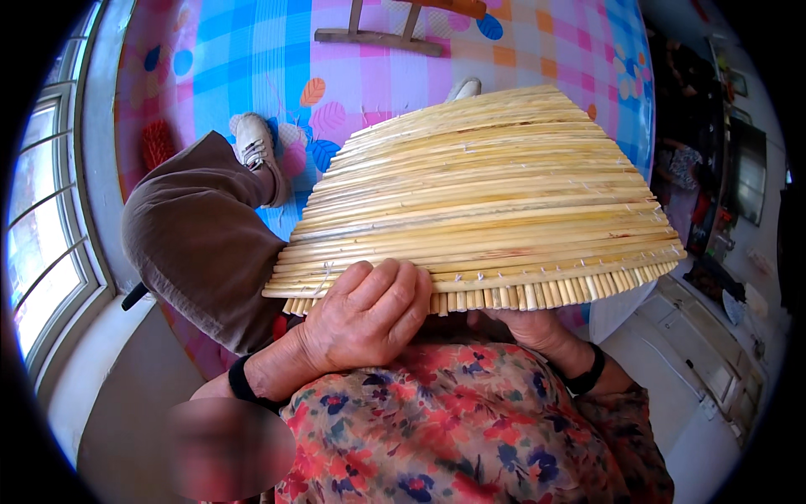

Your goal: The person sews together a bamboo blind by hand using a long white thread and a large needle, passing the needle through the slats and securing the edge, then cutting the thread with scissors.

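Note:
A mat of pale yellow plant stalks point(478, 189) lies slanting across my lap. Its upper layer runs side to side, and the cut ends of a crosswise layer show along the near edge. Bits of white thread stick out between the stalks. My left hand point(374, 312) is closed over the near edge left of the middle, its fingers curled on top. Under the near edge, further right, my right hand point(531, 328) touches the mat from below; the mat hides its fingers. Both wrists wear black bands.
Beyond the mat, a pink and blue checked floor covering point(243, 50) spreads out, with a wooden frame on legs point(382, 38) at the far side. My shoe point(256, 147) rests on it. A red bristly thing point(157, 144) lies left. A barred window point(50, 210) stands at left, pale cupboards point(697, 336) at right.

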`<state>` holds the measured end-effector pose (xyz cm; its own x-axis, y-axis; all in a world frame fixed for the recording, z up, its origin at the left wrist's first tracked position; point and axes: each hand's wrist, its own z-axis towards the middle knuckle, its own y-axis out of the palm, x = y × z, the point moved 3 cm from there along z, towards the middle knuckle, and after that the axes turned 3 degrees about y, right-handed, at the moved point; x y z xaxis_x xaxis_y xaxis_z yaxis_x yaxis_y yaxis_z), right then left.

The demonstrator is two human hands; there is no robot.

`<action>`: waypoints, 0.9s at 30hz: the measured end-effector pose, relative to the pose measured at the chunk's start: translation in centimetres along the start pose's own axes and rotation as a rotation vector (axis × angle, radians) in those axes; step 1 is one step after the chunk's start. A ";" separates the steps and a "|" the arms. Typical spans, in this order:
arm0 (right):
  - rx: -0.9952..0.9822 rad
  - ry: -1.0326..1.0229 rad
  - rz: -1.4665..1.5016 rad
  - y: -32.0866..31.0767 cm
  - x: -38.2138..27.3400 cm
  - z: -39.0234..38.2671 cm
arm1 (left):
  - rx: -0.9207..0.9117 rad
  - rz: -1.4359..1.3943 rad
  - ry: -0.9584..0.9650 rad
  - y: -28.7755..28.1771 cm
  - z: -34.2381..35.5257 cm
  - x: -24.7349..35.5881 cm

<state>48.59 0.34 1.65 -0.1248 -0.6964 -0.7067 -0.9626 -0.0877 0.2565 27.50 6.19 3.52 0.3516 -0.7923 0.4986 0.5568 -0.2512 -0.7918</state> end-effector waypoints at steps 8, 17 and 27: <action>0.113 -0.021 -0.061 0.9 -2.8 1.1 | -0.049 0.027 -0.135 -0.6 1.7 0.2; 0.064 -0.080 0.020 0.8 -3.4 1.8 | 0.027 0.140 -0.093 0.2 2.5 0.1; 0.183 -0.142 -0.112 -3.6 -2.2 0.4 | 0.033 0.211 -0.151 -1.1 3.5 -2.0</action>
<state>52.25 2.48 1.99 -0.0348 -0.5816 -0.8127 -0.9982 -0.0197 0.0568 28.84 10.02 4.61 0.5692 -0.7329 0.3726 0.4823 -0.0693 -0.8732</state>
